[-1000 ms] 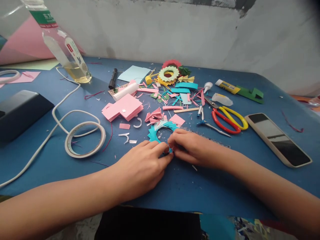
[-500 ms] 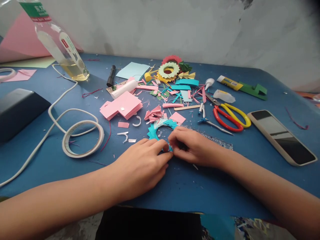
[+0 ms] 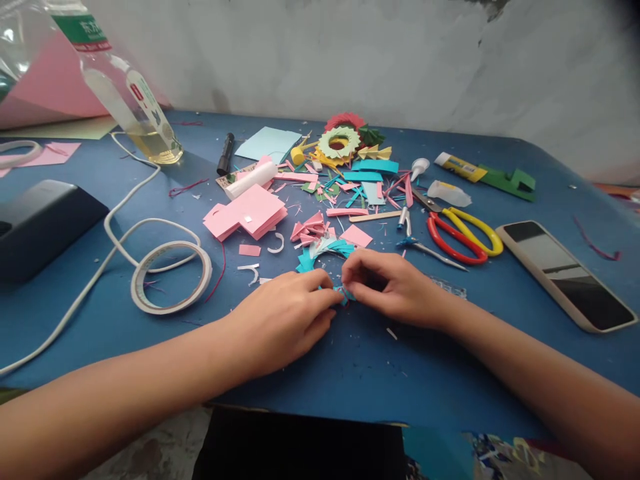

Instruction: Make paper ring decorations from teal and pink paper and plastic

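Blue paper ring point(image 3: 306, 261) lying on table point(image 3: 400, 380), mid-view. Left hand point(image 3: 295, 310) at its 7 o'clock, right hand point(image 3: 397, 287) at 4; both pinch its near edge around 5 o'clock, exact finger contact partly hidden. Pink folded pieces point(image 3: 309, 230) just beside ring at 11 o'clock, tape roll point(image 3: 206, 275) at 9, phone point(image 3: 567, 277) at 3, latter two well apart.

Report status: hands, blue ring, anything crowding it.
Left hand, right hand: both at near edge of blue paper ring, grip unclear. Ring partly covered by hands. Folded pink pieces crowd its far side.
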Motion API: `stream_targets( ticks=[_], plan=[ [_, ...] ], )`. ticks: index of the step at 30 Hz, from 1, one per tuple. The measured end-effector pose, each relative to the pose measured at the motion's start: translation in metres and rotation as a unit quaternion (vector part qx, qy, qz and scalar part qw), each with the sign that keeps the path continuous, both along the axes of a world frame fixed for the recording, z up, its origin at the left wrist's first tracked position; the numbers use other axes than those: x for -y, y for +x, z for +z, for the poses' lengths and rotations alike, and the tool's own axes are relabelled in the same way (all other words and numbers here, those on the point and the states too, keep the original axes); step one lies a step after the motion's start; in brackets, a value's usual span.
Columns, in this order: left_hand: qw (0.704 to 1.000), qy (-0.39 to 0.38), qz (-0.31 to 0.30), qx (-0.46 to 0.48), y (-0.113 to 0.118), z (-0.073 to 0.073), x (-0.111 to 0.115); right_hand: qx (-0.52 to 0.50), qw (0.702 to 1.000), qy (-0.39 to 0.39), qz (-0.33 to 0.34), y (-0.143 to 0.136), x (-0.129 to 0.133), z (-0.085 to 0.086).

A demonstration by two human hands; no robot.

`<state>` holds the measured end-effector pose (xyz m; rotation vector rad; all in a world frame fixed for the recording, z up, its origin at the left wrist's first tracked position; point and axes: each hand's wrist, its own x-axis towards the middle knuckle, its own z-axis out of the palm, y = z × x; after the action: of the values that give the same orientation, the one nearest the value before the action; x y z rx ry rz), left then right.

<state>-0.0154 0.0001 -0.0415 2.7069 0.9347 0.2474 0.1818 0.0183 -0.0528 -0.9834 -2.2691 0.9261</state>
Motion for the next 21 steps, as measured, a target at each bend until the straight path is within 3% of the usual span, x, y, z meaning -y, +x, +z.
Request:
stream_targets(
  ticks=[4,9,12,16,21],
  plan=[
    [0.996,0.084,-0.013,-0.017,0.004,-0.005,-0.003,-0.016,0.999,-0.039,-0.014,0.0,0.0,0.003],
    [0.967,0.234,-0.087,-0.059,0.008,-0.004,0.007,-0.006,0.999,-0.037,-0.019,-0.002,0.001,0.005],
    [0.953,0.28,-0.096,-0.068,0.013,-0.004,0.014,-0.018,0.997,-0.065,-0.027,-0.002,0.001,0.006],
    [0.958,0.257,-0.074,-0.1,0.015,-0.005,0.012,-0.036,0.995,-0.088,-0.026,-0.001,0.0,0.006],
    [0.994,0.095,-0.023,-0.057,0.004,0.001,-0.005,-0.064,0.991,-0.117,-0.021,-0.001,-0.003,0.005]
  ],
)
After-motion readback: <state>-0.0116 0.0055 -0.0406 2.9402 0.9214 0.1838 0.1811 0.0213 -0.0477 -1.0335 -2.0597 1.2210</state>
